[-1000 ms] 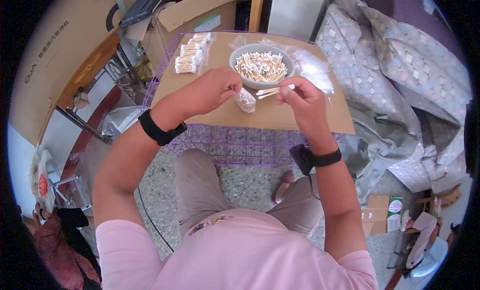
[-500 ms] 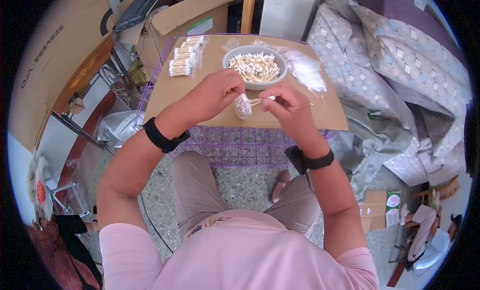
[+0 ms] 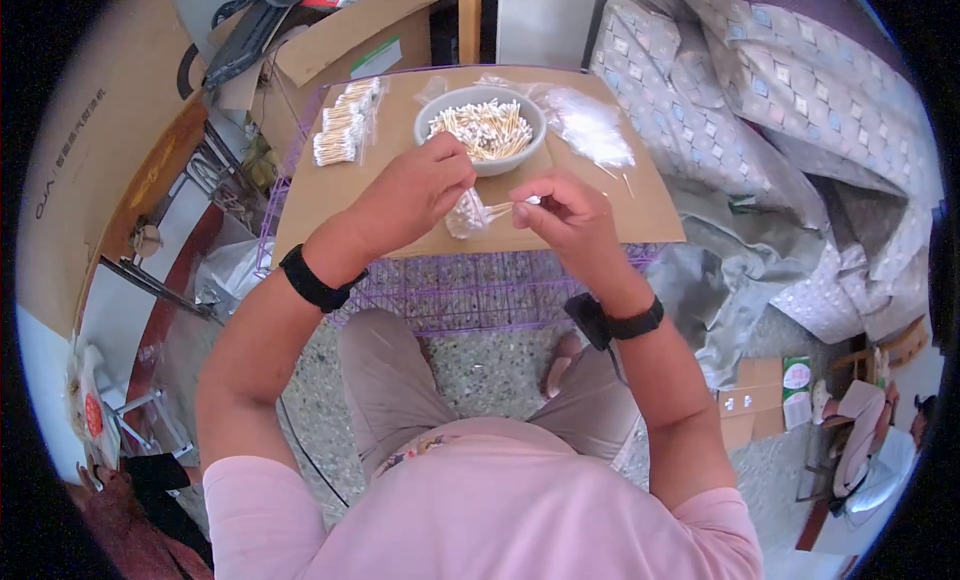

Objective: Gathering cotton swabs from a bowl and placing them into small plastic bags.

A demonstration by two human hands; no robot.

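My left hand (image 3: 436,183) pinches the edge of a small clear plastic bag (image 3: 467,218) that has cotton swabs inside. From the right, my right hand (image 3: 566,208) grips a few cotton swabs (image 3: 503,209) between thumb and fingers, their far ends at the bag's mouth. Just beyond both hands stands a grey bowl (image 3: 533,153) heaped with loose cotton swabs (image 3: 484,129). Filled swab bags (image 3: 347,123) lie in an overlapping row at the left of the cardboard tabletop (image 3: 400,95). Flat clear plastic bags (image 3: 590,130) are piled to the bowl's right.
Stray swabs (image 3: 628,186) lie near the tabletop's right side. Purple wire mesh (image 3: 470,285) shows under the cardboard. An open carton (image 3: 335,55) stands behind at left, and patterned fabric (image 3: 690,100) hangs at right. A person (image 3: 875,450) sits at the far right.
The view has shifted a little, so the table and bowl appear farther left. My right hand still grips the swabs at the bag's mouth, and the bag hangs more tilted from my left.
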